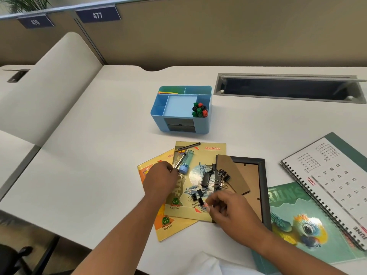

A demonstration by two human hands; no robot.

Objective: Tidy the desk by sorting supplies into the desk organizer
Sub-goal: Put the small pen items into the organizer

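The left hand (160,179) covers the near end of a silver pen (181,160) and pinches it. The pen's long axis slants up and right from the fingers toward the organizer (206,124), above a notebook (206,155). The right hand (224,207) curls, blurred, among black clips (205,178). Whether it holds one cannot be told.

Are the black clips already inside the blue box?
No, the black binder clips lie scattered on the yellow notebook and the picture frame, in front of the blue organizer.
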